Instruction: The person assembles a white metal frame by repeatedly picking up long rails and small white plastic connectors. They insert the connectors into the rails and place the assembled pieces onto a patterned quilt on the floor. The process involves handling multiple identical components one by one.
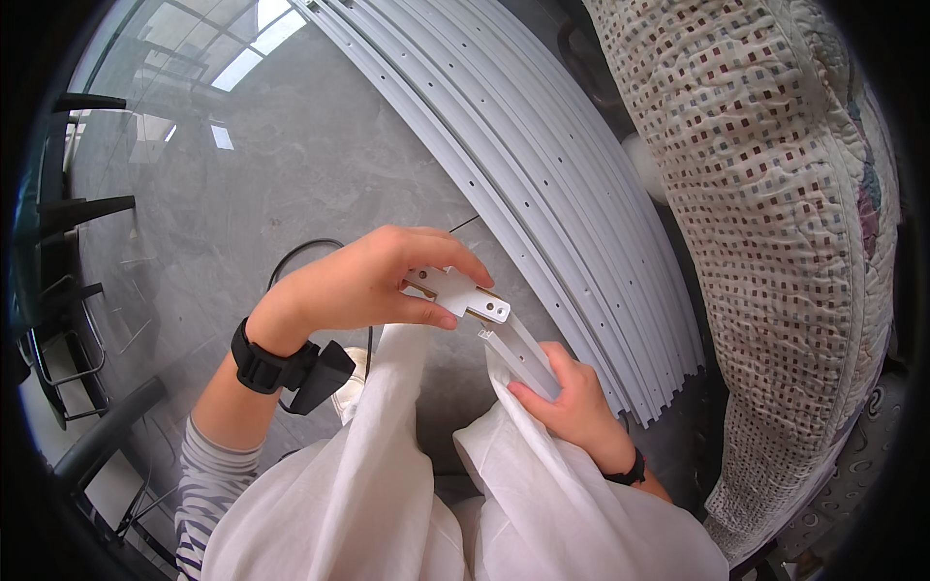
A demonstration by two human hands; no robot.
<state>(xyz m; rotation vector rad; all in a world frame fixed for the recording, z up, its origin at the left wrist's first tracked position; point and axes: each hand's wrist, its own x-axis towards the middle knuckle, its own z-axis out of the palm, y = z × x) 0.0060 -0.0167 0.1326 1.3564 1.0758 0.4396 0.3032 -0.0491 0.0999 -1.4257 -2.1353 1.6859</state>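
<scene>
Holding in the left hand [387, 263] a short white plastic connector [455, 293] with notched sides and brass-coloured strips, pinched between thumb and fingers, slanting down to the right. Gripping in the right hand [572, 399] a slender white channel-shaped rail [521, 365], with thumb and fingers closed round opposite sides. Positioned over the gap between the legs, in white cloth trousers [339, 474]: connector end, just beside the rail's upper end. Contact between the two: cannot tell from this angle.

Noted at the right: a broad row of long white rails with small dark holes [513, 155], laid side by side on the floor, with staggered near ends. Bounded beyond by a pale quilted cover patterned with small coloured squares [746, 194].

Noted at the left: dark chair legs [87, 215] at the picture's rim. Stretching between chairs and rails: a glossy grey tiled floor [320, 155], widest beyond the left hand. Looping beside the left forearm: a thin black cable [291, 254].

Markings: any lettering on connector or rails too small to read. Worn on the left wrist: a black strap with a blocky black attachment [315, 376].
</scene>
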